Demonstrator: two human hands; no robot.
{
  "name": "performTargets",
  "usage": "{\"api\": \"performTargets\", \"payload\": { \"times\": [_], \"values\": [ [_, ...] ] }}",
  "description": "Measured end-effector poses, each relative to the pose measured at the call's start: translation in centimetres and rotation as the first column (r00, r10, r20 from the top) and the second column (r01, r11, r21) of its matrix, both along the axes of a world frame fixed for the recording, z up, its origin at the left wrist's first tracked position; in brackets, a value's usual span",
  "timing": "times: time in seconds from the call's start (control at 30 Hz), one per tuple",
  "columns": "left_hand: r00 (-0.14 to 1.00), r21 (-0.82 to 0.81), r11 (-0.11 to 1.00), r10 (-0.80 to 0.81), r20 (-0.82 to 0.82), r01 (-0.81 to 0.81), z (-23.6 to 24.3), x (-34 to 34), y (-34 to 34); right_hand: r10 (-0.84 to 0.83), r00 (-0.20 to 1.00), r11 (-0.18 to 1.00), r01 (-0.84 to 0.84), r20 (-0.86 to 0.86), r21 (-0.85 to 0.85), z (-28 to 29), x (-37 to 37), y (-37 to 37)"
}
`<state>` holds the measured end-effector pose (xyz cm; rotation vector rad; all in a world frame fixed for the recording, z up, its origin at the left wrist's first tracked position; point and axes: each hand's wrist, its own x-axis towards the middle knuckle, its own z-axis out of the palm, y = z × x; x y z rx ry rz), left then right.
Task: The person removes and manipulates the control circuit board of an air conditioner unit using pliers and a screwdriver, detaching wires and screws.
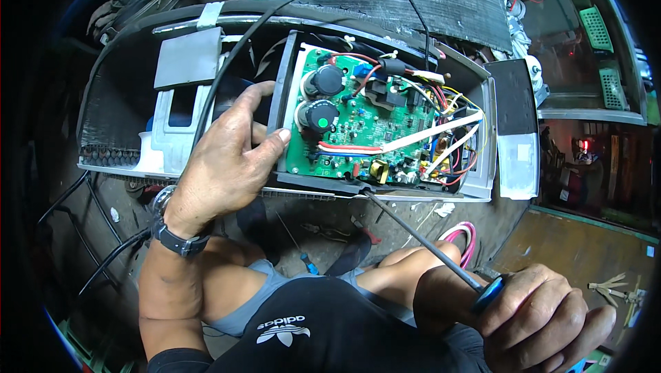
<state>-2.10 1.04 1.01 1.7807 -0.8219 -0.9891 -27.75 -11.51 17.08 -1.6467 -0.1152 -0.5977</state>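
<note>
A green circuit board point(365, 118) with two large black capacitors and many coloured wires sits in a grey frame inside an open white-and-dark appliance casing point(151, 153). My left hand point(234, 153) grips the left edge of that frame point(282, 77), thumb against it and fingers curled round. My right hand point(537, 318), at lower right, is closed on the handle of a long screwdriver point(427, 246), whose shaft reaches up to the frame's lower edge, just right of centre. A black cable point(244, 36) arches over the casing.
Below the casing, on the grey floor point(413, 215), lie a blue-handled screwdriver point(308, 263), pliers point(323, 232) and a pink hose point(465, 239). Black cables point(96, 215) run at left. A dark ribbed panel point(454, 8) lies behind; green plastic baskets point(595, 29) stand upper right.
</note>
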Motion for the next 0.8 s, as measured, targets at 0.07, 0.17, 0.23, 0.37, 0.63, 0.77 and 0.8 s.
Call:
{"api": "performTargets", "payload": {
  "times": [0.07,0.17,0.23,0.37,0.63,0.77,0.8],
  "values": [
    [1.0,0.015,1.0,-0.022,0.016,0.022,0.3,0.0,0.1,-0.016,1.0,1.0,0.016,-0.019,-0.012,-0.1,0.3,0.0],
    [0.997,-0.087,0.996,-0.003,0.076,0.01,-1.1,-0.1,0.6,0.06,0.998,0.998,-0.06,0.016,-0.032,-1.4,0.5,-1.1],
    [0.997,-0.086,0.996,-0.021,0.076,0.028,-0.8,0.0,0.6,0.16,0.987,0.985,-0.161,-0.028,-0.059,-1.8,1.1,-2.2],
    [0.994,-0.065,0.997,-0.037,0.106,0.044,-0.7,0.0,0.4,0.031,0.995,0.998,-0.025,0.094,-0.063,-3.0,2.0,-0.7],
    [0.985,-0.075,0.996,-0.039,0.168,0.053,-0.9,-0.1,0.7,-0.153,0.988,0.981,0.152,0.004,0.12,-2.5,2.1,0.8],
    [0.983,-0.024,0.997,-0.066,0.169,0.071,0.0,0.1,0.5,-0.057,0.998,0.966,0.062,-0.025,0.25,-2.2,2.4,-0.4],
    [0.982,-0.033,0.997,-0.066,0.175,0.073,-0.1,0.1,0.5,-0.044,0.999,0.943,0.038,0.008,0.331,-2.3,2.6,-0.4]
  ]
}}
